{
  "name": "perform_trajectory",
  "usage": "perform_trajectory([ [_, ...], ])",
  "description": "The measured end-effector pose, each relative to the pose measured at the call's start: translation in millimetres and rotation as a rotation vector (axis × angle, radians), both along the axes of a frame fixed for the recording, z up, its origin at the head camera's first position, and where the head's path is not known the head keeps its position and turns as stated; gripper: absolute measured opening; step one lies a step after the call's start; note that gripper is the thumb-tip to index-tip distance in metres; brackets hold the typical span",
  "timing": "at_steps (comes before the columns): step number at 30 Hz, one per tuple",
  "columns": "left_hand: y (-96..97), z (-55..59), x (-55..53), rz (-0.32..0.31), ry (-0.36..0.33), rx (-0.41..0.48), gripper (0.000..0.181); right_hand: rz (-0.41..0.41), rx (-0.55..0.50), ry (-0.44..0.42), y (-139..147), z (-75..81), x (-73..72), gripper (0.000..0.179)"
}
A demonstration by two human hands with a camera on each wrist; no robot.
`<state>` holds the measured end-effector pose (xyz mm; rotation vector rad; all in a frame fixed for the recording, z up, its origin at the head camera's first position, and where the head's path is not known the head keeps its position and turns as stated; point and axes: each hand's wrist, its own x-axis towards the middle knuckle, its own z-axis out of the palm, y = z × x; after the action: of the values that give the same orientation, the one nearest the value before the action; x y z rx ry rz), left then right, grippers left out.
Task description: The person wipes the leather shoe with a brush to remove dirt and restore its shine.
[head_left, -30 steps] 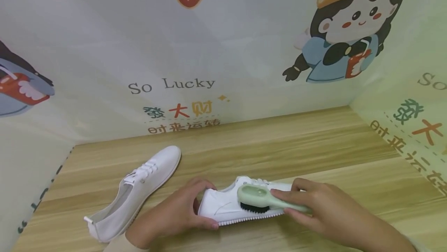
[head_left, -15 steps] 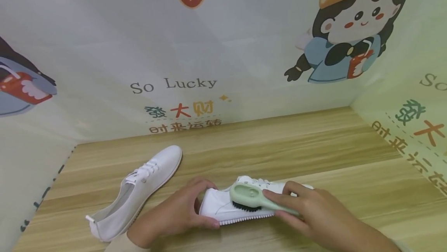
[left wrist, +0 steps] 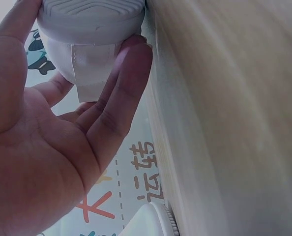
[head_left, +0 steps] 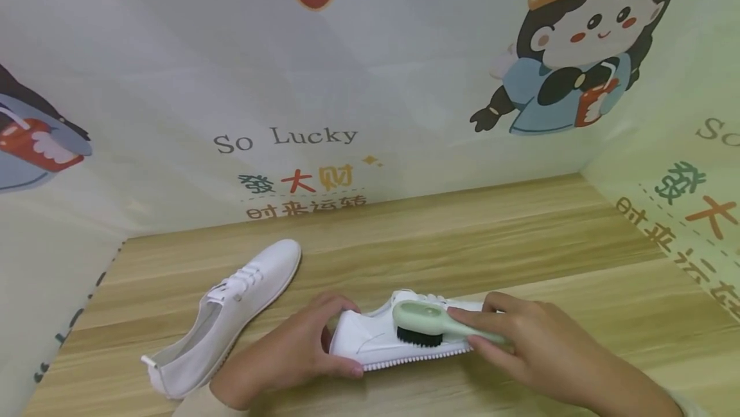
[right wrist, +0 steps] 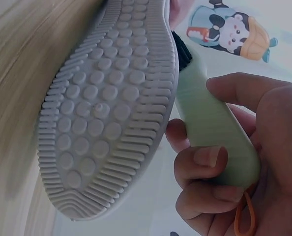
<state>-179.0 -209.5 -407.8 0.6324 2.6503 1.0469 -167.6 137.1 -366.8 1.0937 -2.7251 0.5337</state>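
Observation:
A white lace-up shoe (head_left: 376, 337) is tilted on its side, its ridged sole edge facing the person. My left hand (head_left: 306, 343) grips it round the heel; in the left wrist view the fingers and thumb bracket the heel (left wrist: 92, 59). With my right hand (head_left: 532, 346) I hold a pale green brush (head_left: 422, 317), its black bristles against the shoe's side. The right wrist view shows my fingers curled round the green handle (right wrist: 219, 132), an orange loop (right wrist: 245, 216) at its end, and the studded sole (right wrist: 106, 108) beside it.
A second white shoe (head_left: 231, 314) stands upright at the left, toe pointing away, close to the left forearm. The wooden surface (head_left: 462, 230) runs back to a printed cloth wall (head_left: 405, 83), with more printed cloth (head_left: 694, 211) at the right.
The right hand slid the brush left along the shoe's side, then back right to about where it was. The left hand and both shoes stayed in place.

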Motion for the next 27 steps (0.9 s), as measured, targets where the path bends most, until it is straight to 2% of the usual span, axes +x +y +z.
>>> perform_trajectory([
  [4,0.0,-0.1,-0.4,-0.004,-0.002,-0.001,0.067,-0.005,0.002,-0.002,1,0.9,-0.1,0.037],
  [14,-0.4,1.5,-0.9,-0.006,0.001,-0.001,0.068,0.068,-0.049,-0.011,-8,-2.7,2.5,0.038],
  [16,-0.5,1.7,-0.8,-0.008,-0.003,-0.002,0.069,0.072,-0.050,0.015,-10,-5.5,3.9,0.038],
  [23,-0.8,3.1,-1.7,-0.002,-0.001,-0.002,0.071,0.123,-0.104,0.200,-17,-15.1,3.6,0.037],
  [27,-0.6,2.6,-1.6,-0.008,-0.013,0.000,0.070,0.130,-0.102,0.206,-17,-15.7,3.6,0.037],
])
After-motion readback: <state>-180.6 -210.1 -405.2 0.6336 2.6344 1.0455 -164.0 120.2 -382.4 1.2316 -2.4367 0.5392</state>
